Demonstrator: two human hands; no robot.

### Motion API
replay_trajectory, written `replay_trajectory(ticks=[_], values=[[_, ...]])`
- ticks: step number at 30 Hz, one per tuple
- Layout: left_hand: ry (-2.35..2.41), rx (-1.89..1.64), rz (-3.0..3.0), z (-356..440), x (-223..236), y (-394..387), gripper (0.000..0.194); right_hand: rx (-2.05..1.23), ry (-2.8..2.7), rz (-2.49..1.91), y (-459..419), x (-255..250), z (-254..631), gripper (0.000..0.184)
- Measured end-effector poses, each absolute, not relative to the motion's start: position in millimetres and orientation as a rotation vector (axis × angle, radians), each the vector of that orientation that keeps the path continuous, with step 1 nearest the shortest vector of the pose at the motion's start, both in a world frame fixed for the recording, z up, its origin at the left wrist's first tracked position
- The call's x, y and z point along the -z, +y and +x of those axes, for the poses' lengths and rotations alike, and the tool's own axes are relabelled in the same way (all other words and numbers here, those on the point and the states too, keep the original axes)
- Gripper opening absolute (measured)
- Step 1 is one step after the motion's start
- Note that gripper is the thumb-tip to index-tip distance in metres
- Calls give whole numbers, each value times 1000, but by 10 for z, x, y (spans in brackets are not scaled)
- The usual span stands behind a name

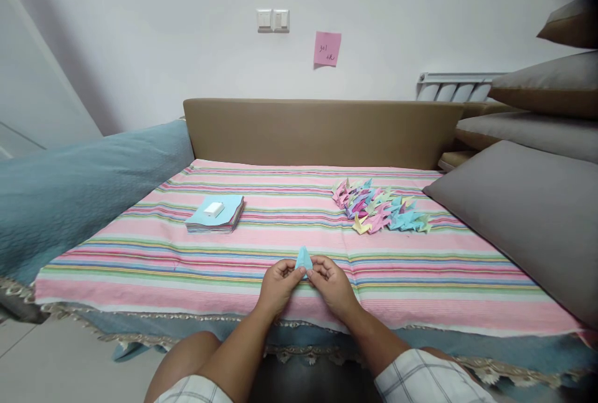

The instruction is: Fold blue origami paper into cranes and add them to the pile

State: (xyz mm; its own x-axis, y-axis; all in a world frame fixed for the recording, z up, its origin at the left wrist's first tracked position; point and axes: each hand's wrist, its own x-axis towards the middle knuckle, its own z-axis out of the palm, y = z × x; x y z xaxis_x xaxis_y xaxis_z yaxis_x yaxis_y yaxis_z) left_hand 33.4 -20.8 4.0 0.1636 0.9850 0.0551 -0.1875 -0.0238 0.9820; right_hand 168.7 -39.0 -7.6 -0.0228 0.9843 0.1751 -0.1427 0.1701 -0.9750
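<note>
Between my two hands is a small piece of folded light blue paper, narrow and pointed at its far end. My left hand pinches its left lower edge between thumb and fingers. On the opposite edge, my right hand grips it the same way, and the thumbs nearly meet at the bottom. Further off to the right lies a pile of folded paper cranes in pink, blue, purple, yellow and green. A stack of square paper sits to the left, light blue on top, with a small white block resting on it.
A striped cloth covers the sofa seat. Grey cushions are piled along the right side, and a blue-covered armrest bounds the left. Behind stands the brown backrest. A pink note and switches are on the wall.
</note>
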Motion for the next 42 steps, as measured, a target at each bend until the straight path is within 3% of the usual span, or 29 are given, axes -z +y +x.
replay_trajectory(ticks=[7, 13, 27, 35, 42], values=[[955, -1204, 1222, 355, -36, -236, 24, -1078, -1152, -961, -358, 103, 1719, 33], [983, -1216, 1256, 373, -60, -257, 25, -856, -1243, -992, -355, 86, 1759, 19], [1001, -1149, 1331, 375, -42, -251, 31, -944, -1181, -1013, -359, 56, 1754, 20], [979, -1071, 1429, 343, -55, -255, 28, -1105, -1118, -971, -334, 60, 1752, 33], [937, -1029, 1463, 339, -77, -271, 27, -1185, -1154, -960, -351, 10, 1784, 27]])
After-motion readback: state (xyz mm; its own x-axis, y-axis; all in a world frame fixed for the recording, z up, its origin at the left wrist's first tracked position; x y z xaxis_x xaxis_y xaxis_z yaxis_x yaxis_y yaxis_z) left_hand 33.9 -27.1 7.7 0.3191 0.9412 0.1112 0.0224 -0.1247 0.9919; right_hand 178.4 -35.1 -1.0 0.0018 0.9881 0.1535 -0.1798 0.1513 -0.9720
